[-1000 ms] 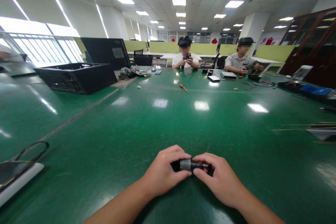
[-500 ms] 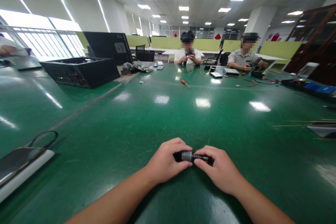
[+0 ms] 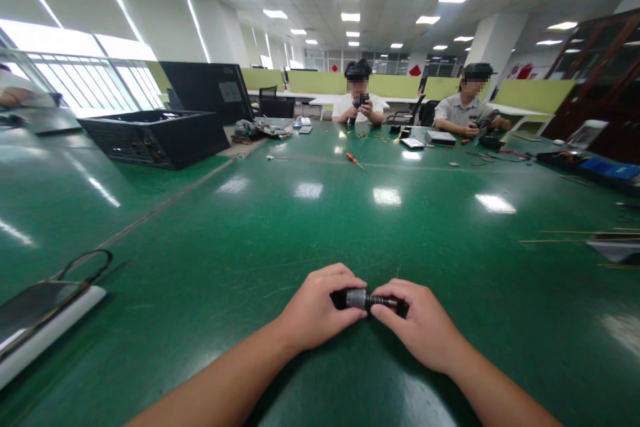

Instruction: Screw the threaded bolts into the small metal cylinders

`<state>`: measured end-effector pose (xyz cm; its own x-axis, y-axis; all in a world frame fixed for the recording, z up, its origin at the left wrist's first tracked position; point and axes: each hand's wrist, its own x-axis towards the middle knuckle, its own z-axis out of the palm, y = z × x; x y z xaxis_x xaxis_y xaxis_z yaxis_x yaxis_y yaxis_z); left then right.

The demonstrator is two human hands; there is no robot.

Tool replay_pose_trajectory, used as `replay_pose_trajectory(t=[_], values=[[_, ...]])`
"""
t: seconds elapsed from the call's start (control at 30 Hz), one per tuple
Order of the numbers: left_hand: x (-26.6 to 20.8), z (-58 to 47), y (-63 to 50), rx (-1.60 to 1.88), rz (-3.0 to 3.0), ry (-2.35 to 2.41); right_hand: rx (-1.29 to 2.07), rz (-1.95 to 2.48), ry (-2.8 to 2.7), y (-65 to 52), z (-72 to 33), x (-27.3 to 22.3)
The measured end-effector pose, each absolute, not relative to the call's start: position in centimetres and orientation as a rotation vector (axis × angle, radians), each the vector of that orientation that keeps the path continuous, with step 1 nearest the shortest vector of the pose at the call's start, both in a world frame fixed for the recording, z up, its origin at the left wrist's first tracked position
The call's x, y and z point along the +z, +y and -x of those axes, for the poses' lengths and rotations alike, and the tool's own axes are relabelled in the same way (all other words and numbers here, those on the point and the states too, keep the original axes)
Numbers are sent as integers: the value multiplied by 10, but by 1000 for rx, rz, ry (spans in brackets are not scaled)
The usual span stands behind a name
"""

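Note:
Low in the middle of the head view, a small grey metal cylinder (image 3: 356,298) lies level, with a thin dark shaft (image 3: 383,301) coming out of its right end. Coils like a spring or a thread show along that shaft. My left hand (image 3: 317,307) is closed round the cylinder, thumb in front and fingers behind. The thumb and fingers of my right hand (image 3: 425,323) pinch the shaft close to the cylinder. Fingers partly cover the piece, so its exact kind does not show. Both hands are just over the green tabletop (image 3: 280,233).
An orange-handled screwdriver (image 3: 353,159) lies farther off. A black computer case (image 3: 155,140) stands at the back left. To my left is a phone-like device (image 3: 35,310) on a white slab, with a cable loop. Two people (image 3: 357,103) work across the table, among loose parts.
Both hands stay almost where they were, with the same grip. Slightly more of the coils on the shaft show between the fingers of my right hand.

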<state>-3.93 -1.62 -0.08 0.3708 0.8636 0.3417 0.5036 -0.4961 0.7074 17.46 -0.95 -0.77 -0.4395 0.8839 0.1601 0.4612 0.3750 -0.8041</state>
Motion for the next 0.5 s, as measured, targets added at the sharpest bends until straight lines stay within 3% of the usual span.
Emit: replay_pose_trajectory(t=[0.5], values=[[2,39,-16,960,-2142,1187,918,1165,-2053,-10,-175,-8]])
